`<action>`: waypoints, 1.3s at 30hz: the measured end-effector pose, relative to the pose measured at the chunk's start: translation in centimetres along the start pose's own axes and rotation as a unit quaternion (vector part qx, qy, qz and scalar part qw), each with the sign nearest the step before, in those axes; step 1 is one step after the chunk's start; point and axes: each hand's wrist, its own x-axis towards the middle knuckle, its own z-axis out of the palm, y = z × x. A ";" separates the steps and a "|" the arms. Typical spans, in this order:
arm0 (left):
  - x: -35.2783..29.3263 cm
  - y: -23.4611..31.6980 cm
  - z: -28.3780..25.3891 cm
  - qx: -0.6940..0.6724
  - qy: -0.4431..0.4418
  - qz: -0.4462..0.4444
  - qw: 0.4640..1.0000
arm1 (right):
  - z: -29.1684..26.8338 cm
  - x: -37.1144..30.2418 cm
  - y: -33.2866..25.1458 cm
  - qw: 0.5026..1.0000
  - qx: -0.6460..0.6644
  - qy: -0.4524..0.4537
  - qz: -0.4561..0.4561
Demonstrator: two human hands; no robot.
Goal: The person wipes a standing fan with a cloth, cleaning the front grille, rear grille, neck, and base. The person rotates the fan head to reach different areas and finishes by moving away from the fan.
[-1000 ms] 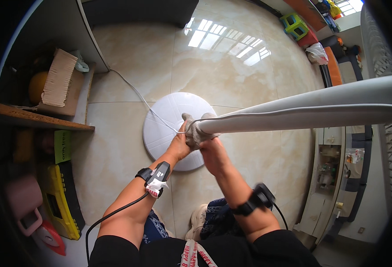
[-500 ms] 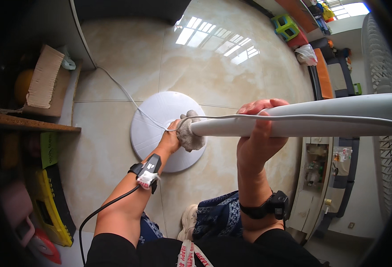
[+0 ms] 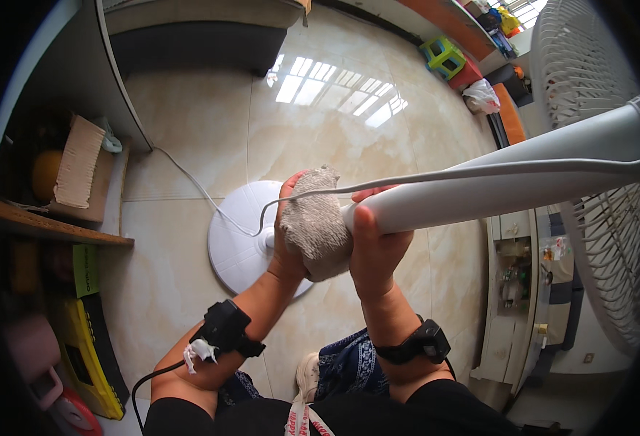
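A white standing fan fills the right side, its pole (image 3: 436,196) running from the round base (image 3: 236,218) on the floor toward the grille (image 3: 581,73). My left hand (image 3: 289,243) is closed around the pole with a grey-beige cloth (image 3: 318,218) wrapped between palm and pole. Just above the cloth, my right hand (image 3: 378,251) grips the bare pole, thumb on the near side and fingers behind. The white power cord (image 3: 443,174) hangs along the pole, passes over the cloth and trails across the base.
At left, a shelf (image 3: 66,225) holds a cardboard box (image 3: 80,167); a yellow-and-black case (image 3: 91,356) stands below it. A low cabinet (image 3: 509,305) is at right. Farther back are a green stool (image 3: 443,58) and a white plastic bag (image 3: 482,97). The cord runs over the tiled floor.
My left hand and the cloth have moved up the pole, away from the base. My right hand has shifted down, close to the cloth. More of the fan's grille shows.
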 end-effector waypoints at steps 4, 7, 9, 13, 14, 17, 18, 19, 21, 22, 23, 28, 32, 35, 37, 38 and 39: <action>0.3 2.5 4.8 0.082 -0.021 0.050 0.995 | -1.1 0.1 0.5 0.998 0.044 -0.047 0.021; 0.9 4.7 7.6 0.144 -0.053 0.062 0.986 | -2.1 -0.4 1.3 0.991 0.084 -0.087 0.054; 1.2 6.0 9.8 0.180 -0.060 0.107 0.976 | -2.6 -1.0 1.8 0.991 0.063 -0.091 0.075; 0.7 8.4 14.7 0.121 -0.112 0.132 0.977 | -3.2 -2.3 2.6 0.971 0.161 -0.136 0.112; 0.8 9.0 15.8 0.187 -0.136 0.190 0.954 | -3.4 -2.6 2.7 0.969 0.161 -0.144 0.121; 1.8 10.5 18.9 0.282 -0.192 0.415 0.844 | -3.8 -3.3 3.1 0.964 0.158 -0.161 0.141; 1.8 10.8 19.7 0.303 -0.184 0.429 0.831 | -3.9 -3.5 3.2 0.962 0.159 -0.165 0.146; 1.7 11.1 20.1 0.321 -0.172 0.442 0.820 | -4.1 -3.6 3.2 0.962 0.154 -0.169 0.152; 1.6 11.3 20.5 0.341 -0.162 0.453 0.807 | -4.1 -3.7 3.4 0.960 0.152 -0.176 0.156; 1.5 11.2 20.5 0.351 -0.159 0.456 0.802 | -4.0 -3.6 3.6 0.959 0.154 -0.178 0.156; 1.3 11.0 20.2 0.361 -0.154 0.459 0.797 | -4.0 -3.5 3.7 0.959 0.151 -0.180 0.156; 1.2 8.8 17.2 0.408 -0.137 0.471 0.770 | -3.4 -2.7 4.5 0.960 0.139 -0.190 0.155; 0.6 7.0 13.3 0.469 -0.112 0.454 0.750 | -3.4 -3.4 4.7 0.952 0.117 -0.219 0.177; 0.8 5.6 10.4 0.474 -0.117 0.447 0.749 | -4.4 -4.8 4.6 0.936 0.039 -0.282 0.208; 0.8 4.8 8.3 0.482 -0.122 0.440 0.748 | -5.8 -5.5 4.3 0.914 -0.070 -0.318 0.242; 0.8 4.3 7.4 0.471 -0.128 0.438 0.755 | -6.4 -5.5 4.1 0.917 -0.033 -0.297 0.265; 0.5 3.7 6.4 0.471 -0.129 0.432 0.758 | -7.2 -5.4 3.7 0.928 0.016 -0.243 0.283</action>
